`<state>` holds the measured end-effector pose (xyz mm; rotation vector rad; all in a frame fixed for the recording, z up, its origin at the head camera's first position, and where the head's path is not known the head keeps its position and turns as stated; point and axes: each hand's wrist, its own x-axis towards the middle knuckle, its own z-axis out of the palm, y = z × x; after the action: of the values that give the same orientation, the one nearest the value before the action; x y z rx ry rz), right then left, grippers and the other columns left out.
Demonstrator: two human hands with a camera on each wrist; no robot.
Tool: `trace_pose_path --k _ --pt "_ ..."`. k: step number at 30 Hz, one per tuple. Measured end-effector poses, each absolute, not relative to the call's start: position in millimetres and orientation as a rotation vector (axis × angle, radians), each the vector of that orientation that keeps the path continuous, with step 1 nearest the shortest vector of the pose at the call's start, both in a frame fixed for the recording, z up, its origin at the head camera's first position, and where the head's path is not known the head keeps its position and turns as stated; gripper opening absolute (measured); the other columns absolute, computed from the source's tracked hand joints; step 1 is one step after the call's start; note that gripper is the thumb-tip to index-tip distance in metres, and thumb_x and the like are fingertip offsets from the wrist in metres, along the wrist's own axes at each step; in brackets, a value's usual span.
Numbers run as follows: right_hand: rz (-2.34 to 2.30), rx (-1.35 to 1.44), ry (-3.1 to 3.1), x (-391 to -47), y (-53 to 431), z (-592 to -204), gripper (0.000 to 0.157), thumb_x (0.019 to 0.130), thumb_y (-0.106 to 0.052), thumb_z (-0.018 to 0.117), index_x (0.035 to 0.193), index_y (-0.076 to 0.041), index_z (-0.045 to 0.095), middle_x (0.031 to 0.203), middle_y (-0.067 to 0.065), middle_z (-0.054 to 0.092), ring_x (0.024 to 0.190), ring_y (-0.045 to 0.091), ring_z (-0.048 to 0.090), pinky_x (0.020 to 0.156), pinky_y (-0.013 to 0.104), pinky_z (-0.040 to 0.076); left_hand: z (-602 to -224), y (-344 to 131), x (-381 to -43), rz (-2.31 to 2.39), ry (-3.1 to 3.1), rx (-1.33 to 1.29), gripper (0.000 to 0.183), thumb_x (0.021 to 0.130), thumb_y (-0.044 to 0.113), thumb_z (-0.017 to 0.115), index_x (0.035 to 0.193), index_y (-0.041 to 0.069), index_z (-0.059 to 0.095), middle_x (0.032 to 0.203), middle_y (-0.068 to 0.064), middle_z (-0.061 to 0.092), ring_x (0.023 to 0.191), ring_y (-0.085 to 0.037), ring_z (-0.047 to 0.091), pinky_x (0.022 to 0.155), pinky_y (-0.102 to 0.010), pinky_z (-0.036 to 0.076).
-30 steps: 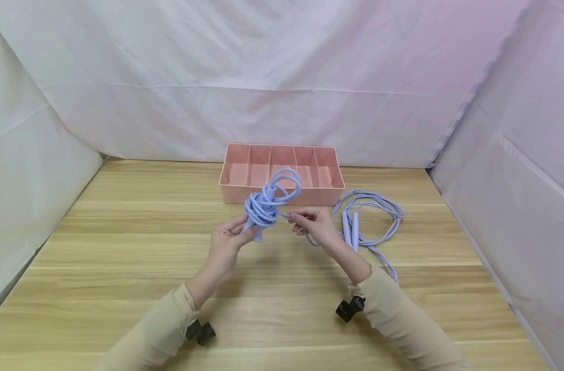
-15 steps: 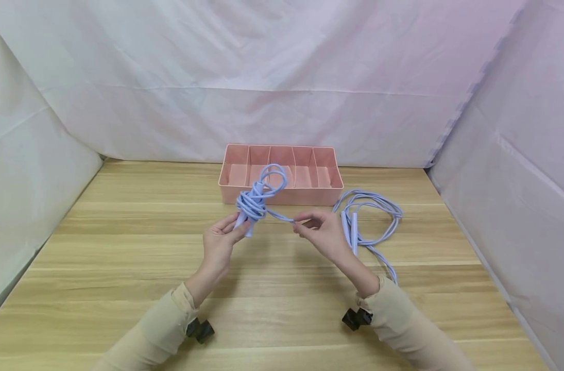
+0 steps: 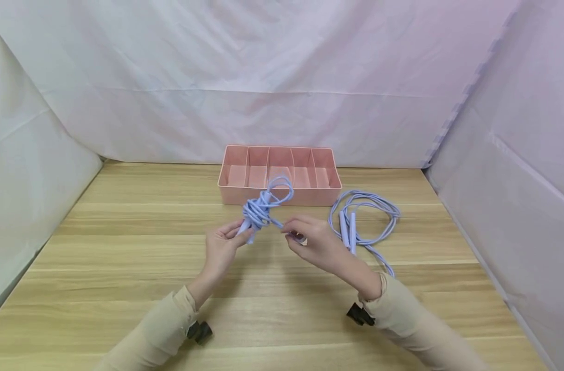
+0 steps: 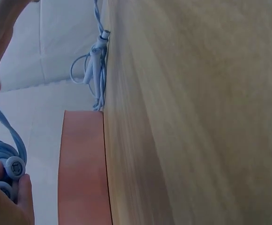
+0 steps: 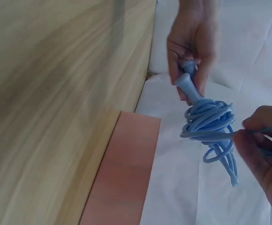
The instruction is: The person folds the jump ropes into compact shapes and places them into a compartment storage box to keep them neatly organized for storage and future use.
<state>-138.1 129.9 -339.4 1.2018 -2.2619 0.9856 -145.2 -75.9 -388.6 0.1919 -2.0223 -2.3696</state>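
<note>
A blue jump rope (image 3: 257,210) is held above the table, its cord wound in a thick bundle round its two handles. My left hand (image 3: 222,243) grips the lower ends of both handles; the right wrist view shows the flared handle ends (image 5: 186,84) between thumb and fingers. Loops of cord stick out past the far end of the bundle. To its right, my right hand (image 3: 316,242) pinches a stretch of cord (image 5: 253,132) running from the winding, with thumb and forefinger. Part of that cord is hidden inside the right hand.
A pink organizer box (image 3: 279,196) with several compartments stands at the back of the wooden table (image 3: 124,247). Right of it lies a second blue jump rope (image 3: 374,198), loosely coiled, its handles side by side. White cloth walls (image 3: 282,62) enclose the table's back and sides.
My right hand drew the cord out to the right, then came back toward the bundle. The left hand shifted slightly left, then the bundle tilted and dropped a little.
</note>
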Motion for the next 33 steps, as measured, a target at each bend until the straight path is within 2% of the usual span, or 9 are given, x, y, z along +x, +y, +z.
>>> trace_pose_path --k 4,8,11,19,25,33 --pt "1.059 1.25 -2.183 -145.8 123.6 -331.9 0.019 0.072 0.01 0.061 0.086 -0.001 0.06 0.073 0.004 0.058 0.063 0.008 0.053 0.053 0.008 0.045 -390.6 -72.3 -140.1 -2.313 -2.175 0.097 0.031 0.075 -0.008 0.066 0.105 -0.014 0.059 0.102 -0.03 0.06 0.082 -0.017 0.068 0.07 -0.024 0.055" --pt "1.208 1.238 -2.232 -151.1 119.2 -329.9 0.015 0.076 0.008 0.061 0.087 -0.002 0.059 0.072 0.004 0.057 0.062 0.008 0.052 0.049 0.012 0.046 -392.4 -72.0 -136.3 -2.277 -2.313 -0.072 0.031 0.075 -0.006 0.067 0.104 -0.012 0.061 0.1 -0.027 0.063 0.087 -0.027 0.067 0.072 -0.027 0.055" --pt "1.333 1.217 -2.307 -153.1 118.3 -329.7 0.011 0.079 0.005 0.063 0.087 -0.001 0.059 0.072 0.005 0.057 0.06 0.007 0.051 0.048 0.016 0.046 -393.2 -74.6 -135.6 -2.212 -2.407 -0.219 0.031 0.076 -0.003 0.068 0.106 -0.009 0.061 0.1 -0.024 0.064 0.09 -0.03 0.066 0.073 -0.027 0.055" --pt "1.562 1.074 -2.452 -153.5 118.6 -328.9 0.009 0.08 0.001 0.065 0.088 -0.003 0.06 0.074 0.006 0.057 0.057 0.007 0.048 0.047 0.02 0.043 -395.2 -79.3 -137.0 -2.128 -2.505 -0.544 0.031 0.079 0.001 0.066 0.107 -0.01 0.059 0.101 -0.026 0.064 0.089 -0.031 0.066 0.069 -0.026 0.056" --pt "1.565 1.048 -2.525 -155.2 115.9 -328.4 0.01 0.08 -0.001 0.065 0.088 -0.003 0.06 0.075 0.006 0.057 0.057 0.008 0.049 0.047 0.021 0.045 -400.0 -81.9 -137.8 -2.186 -2.504 -0.563 0.032 0.077 -0.001 0.068 0.105 -0.012 0.057 0.1 -0.028 0.063 0.091 -0.033 0.065 0.069 -0.026 0.056" --pt "1.681 1.131 -2.556 -169.7 117.6 -324.2 0.011 0.078 0.003 0.066 0.086 0.003 0.058 0.075 0.01 0.058 0.053 0.009 0.051 0.043 0.023 0.047 -395.0 -88.2 -141.3 -2.107 -2.584 -0.673 0.031 0.074 -0.001 0.07 0.101 -0.013 0.06 0.094 -0.026 0.066 0.083 -0.028 0.068 0.067 -0.026 0.056"
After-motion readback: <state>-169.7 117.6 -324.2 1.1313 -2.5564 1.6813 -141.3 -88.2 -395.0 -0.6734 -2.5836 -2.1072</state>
